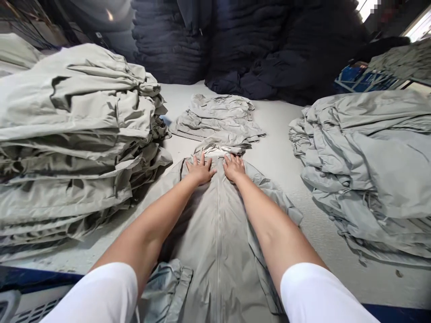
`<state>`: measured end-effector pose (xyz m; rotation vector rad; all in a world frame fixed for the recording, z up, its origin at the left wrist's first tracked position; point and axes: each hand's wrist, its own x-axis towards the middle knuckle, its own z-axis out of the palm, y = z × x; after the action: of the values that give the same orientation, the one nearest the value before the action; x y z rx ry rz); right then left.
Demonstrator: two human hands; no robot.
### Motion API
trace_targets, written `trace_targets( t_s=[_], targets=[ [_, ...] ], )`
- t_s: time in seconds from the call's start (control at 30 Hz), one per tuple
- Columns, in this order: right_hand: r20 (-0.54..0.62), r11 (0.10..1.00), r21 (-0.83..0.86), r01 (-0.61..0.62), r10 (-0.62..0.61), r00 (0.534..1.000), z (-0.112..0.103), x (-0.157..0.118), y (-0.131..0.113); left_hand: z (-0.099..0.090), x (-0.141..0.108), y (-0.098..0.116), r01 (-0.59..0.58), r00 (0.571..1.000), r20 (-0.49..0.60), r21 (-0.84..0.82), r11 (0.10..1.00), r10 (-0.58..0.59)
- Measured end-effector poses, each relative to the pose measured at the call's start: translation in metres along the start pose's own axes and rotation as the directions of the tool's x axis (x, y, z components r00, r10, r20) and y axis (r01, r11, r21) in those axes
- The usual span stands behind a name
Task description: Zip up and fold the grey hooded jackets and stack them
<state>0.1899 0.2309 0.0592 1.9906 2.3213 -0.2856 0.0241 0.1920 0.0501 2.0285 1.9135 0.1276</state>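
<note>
A light grey zip-front jacket [205,242] lies spread on the white table, its zip line running down the middle toward me. My left hand [201,170] rests flat near the collar end, left of the zip, with fingers spread. On the other side of the zip my right hand [234,168] lies palm down on the fabric, fingers stretched out. Neither hand grips anything. A cuffed sleeve [168,287] of grey cloth hangs at the near edge below my left forearm. Just beyond the collar sits a low pile of crumpled grey garments [218,117].
A tall stack of grey garments [74,130] stands on the left of the table [276,121], another stack [373,161] on the right. Dark navy garments [242,45] are piled high at the back. A white plastic basket [40,307] shows at bottom left.
</note>
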Motion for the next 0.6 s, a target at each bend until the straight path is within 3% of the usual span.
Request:
trace_targets(
  t_s=[0.1, 0.2, 0.27, 0.37, 0.5, 0.6],
  targets=[
    [0.116, 0.999, -0.033, 0.042, -0.038, 0.992, -0.009, -0.028, -0.001, 0.015, -0.056, -0.003, -0.102, 0.99, 0.102, 0.062, 0.993, 0.096],
    [0.164, 0.985, -0.064, 0.163, -0.151, 0.975, 0.013, -0.088, 0.008, 0.041, -0.117, -0.023, -0.245, 0.966, 0.12, 0.155, 0.957, 0.228],
    [0.198, 0.969, -0.06, 0.239, -0.224, 0.954, 0.033, -0.124, 0.019, 0.053, -0.136, -0.038, -0.271, 0.962, 0.078, 0.201, 0.941, 0.261],
    [0.177, 0.965, -0.058, 0.254, -0.241, 0.954, 0.043, -0.139, 0.032, 0.047, -0.123, -0.044, -0.288, 0.957, 0.046, 0.216, 0.933, 0.285],
    [0.157, 0.984, -0.065, 0.163, -0.151, 0.976, 0.009, -0.111, 0.022, 0.009, -0.087, -0.014, -0.216, 0.975, 0.104, 0.218, 0.952, 0.198],
    [0.134, 0.98, -0.101, 0.174, -0.159, 0.978, -0.012, -0.124, 0.002, -0.002, -0.103, 0.013, -0.176, 0.984, 0.078, 0.248, 0.952, 0.162]
  ],
)
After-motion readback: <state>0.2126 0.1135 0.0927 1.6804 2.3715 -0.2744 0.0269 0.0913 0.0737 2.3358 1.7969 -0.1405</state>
